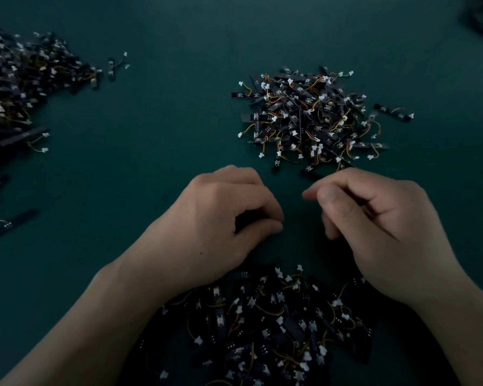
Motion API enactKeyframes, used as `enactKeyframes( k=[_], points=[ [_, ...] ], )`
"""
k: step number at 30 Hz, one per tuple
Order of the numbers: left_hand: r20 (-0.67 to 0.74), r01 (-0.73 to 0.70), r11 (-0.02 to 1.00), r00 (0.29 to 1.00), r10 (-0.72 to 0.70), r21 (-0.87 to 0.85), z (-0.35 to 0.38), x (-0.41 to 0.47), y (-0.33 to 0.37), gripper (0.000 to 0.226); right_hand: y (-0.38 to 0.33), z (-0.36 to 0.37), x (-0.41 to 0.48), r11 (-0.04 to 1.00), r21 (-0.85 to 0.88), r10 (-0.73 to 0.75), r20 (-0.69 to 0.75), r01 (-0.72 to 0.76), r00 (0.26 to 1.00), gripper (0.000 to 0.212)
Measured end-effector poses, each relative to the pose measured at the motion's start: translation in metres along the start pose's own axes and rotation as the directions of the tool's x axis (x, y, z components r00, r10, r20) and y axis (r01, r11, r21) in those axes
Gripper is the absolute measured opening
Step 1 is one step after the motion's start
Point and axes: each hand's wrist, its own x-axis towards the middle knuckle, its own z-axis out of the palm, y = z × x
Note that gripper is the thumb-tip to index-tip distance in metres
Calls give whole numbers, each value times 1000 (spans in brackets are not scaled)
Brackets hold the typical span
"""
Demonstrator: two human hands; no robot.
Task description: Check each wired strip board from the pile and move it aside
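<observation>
Although every strip board on the worktop [179, 107] looks alike in this dim light, the one that seems to be in hand is the black strip [314, 174] lying at the near edge of the middle pile [313, 118], just beyond the knuckles of our right hand [374, 218]. That hand has its fingers [338, 185] curled in, thumb and forefinger tips drawn close together as if pinching something thin. We cannot tell whether a wire or a board is between them, because anything black is lost against the dark surface.

Our left hand [221, 215] sits just beside it, apart by a small gap. Its fingers are curled too, thumb laid against the forefinger over a dark hollow. Whether it holds a board there we also cannot tell.

We judge this to be the checking step, or the reach for the next board, with both hands low over the bare patch between the middle pile and the near pile [276, 330] under our wrists. Which of these is the unchecked one cannot be read from here.

Next we would need a clean pinch on one board alone, since the wires and white plugs tangle, then a lift into view and a move clear of the source pile.

A larger heap [17, 87] lies far left, with one loose strip [11, 224] near it.
</observation>
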Motion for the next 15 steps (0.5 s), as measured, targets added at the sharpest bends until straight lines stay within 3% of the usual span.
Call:
enactKeyframes(
  k=[6,10,15],
  points=[
    [-145,89,974,982,-121,-207,-4,2,2,5,1,2,1,983,-149,86,-115,-103,990,19],
    [-203,81,963,970,-136,-257,-4,1,3,5,3,3,3,956,-283,48,-115,-79,992,27],
    [-177,81,890,968,-177,-449,-1,1,-2,20,-1,2,3,977,-212,-14,-158,-20,987,10]
  ],
)
